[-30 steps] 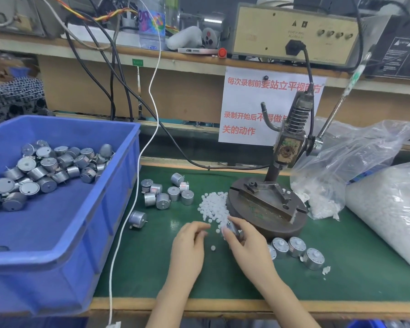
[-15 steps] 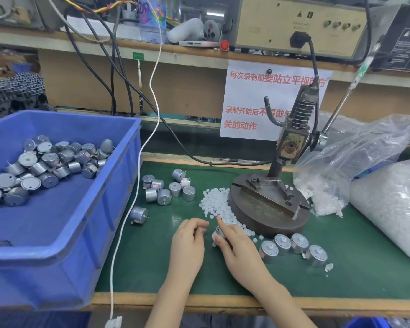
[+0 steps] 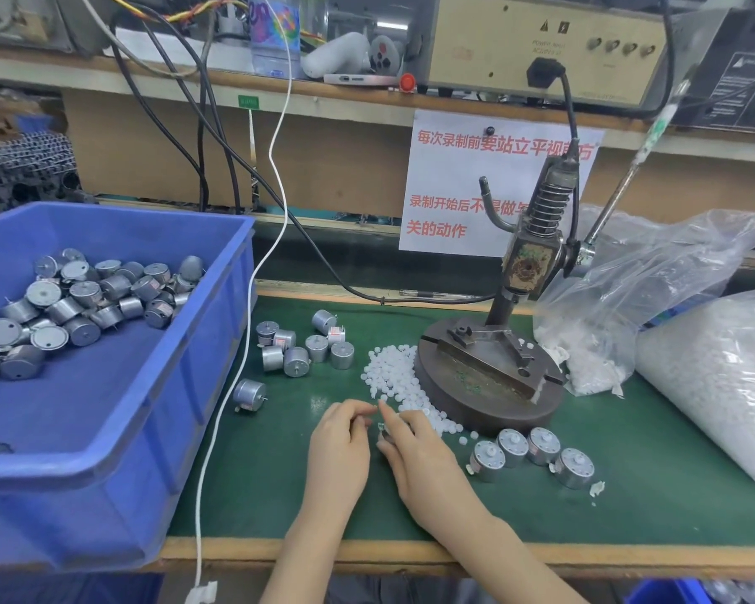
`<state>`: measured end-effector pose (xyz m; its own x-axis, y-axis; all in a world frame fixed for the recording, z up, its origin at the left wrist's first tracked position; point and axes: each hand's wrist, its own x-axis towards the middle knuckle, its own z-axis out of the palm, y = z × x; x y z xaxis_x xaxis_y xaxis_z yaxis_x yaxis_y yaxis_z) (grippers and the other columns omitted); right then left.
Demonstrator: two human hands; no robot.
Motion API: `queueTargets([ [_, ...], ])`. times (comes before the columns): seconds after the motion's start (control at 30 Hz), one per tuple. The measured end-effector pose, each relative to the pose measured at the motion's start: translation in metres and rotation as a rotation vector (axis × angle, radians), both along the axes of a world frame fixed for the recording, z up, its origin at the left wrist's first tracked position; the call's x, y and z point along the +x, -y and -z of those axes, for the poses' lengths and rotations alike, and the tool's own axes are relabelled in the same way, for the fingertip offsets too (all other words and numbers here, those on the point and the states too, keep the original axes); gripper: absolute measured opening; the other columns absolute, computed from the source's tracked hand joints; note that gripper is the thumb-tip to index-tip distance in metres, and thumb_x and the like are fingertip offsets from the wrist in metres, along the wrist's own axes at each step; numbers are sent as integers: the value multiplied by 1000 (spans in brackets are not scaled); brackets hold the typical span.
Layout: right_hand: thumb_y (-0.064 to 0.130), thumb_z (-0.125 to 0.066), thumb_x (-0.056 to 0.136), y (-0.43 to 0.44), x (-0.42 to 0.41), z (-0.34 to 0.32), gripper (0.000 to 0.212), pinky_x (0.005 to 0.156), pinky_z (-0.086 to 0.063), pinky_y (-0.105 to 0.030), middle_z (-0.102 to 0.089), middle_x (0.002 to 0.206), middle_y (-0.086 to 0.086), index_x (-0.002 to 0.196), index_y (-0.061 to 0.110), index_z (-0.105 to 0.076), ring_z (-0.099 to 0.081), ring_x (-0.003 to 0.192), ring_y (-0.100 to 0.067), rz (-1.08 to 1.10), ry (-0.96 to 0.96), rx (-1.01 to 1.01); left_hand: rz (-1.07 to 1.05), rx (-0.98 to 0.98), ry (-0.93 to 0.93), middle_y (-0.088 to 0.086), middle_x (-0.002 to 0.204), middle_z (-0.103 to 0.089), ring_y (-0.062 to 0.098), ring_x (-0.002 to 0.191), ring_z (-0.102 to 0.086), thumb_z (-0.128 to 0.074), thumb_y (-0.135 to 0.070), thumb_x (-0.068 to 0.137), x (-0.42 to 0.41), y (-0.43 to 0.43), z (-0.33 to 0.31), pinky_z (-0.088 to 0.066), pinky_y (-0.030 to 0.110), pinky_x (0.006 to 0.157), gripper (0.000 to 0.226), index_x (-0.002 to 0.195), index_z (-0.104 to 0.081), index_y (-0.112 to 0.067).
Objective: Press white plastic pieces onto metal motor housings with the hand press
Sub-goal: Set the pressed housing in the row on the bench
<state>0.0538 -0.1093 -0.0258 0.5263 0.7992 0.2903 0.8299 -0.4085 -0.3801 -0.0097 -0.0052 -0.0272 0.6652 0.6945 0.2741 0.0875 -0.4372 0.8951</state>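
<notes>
Motor housing [image 3: 382, 432] gripped in the curled fingers of the right hand [image 3: 415, 455], low over the table [image 3: 650, 494], just in front of the hand press [image 3: 489, 377] and a little to its left; mostly hidden by that hand. Left hand [image 3: 343, 438] close beside, fingertips together, seemingly pinching one white plastic piece [image 3: 369, 415], though too small to see plainly.

To do this step well:
- Hold the housing with the shaft end upward.
- Set the piece square on the shaft, not tilted, and seat it only lightly by finger.
- Carry it to the fixture on the press base and centre it under the ram.
- Take all fingers away before pulling the lever [image 3: 620, 198].
- Keep the pinch low over the table, since so small a piece is probably easy to drop.

Counted, outward from the press:
- One pile of loose white pieces [image 3: 393, 377] against its front-left edge, too many to count.
- Four finished housings [image 3: 513, 446] in a row just in front of the press, to the right, each with a white spot on top, likely the fitted piece.
- Eight bare housings [image 3: 296, 361] clustered left of the press, beyond the pile, plus one single housing [image 3: 249, 394] alone, nearer the table front.
- Farther left, one blue bin [image 3: 105, 473] with some tens more, not countable.
- Right of the press, two clear bags [image 3: 672, 276] of white pieces.
</notes>
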Motion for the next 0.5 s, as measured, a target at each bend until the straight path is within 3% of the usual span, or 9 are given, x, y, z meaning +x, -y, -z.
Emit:
queueTargets([
  [0.17,36,-39,98,9,-3,-5,44,89,-32,-17,-47,121,6,140,22,-36,-44,113,-11,70,6,26,-4,-27,5,-8,89,-58,-3,81,-57,-47,5,89,0,1,-1,-39,3,69,31,83,-60,-22],
  [0.27,41,-42,94,17,-4,-12,35,88,-31,-19,-52,117,10,125,24,-47,-45,108,-13,114,88,-25,-5,-25,5,-9,88,-59,0,79,-56,-51,1,89,0,1,0,-38,5,68,28,83,-61,-24],
  [0.4,35,-46,90,22,-4,-33,18,68,-23,-26,-46,96,5,96,21,-35,-43,93,-17,136,56,-173,4,-24,-17,-9,87,-57,1,76,-54,-51,-1,88,0,0,1,-38,6,65,27,83,-60,-26],
  [0.5,29,-53,87,20,2,-48,28,71,-28,-29,-50,102,-1,110,18,-39,-48,98,-21,108,-47,-271,11,-44,-20,-7,87,-58,2,76,-54,-51,0,88,-1,1,-1,-37,6,65,30,80,-59,-28],
])
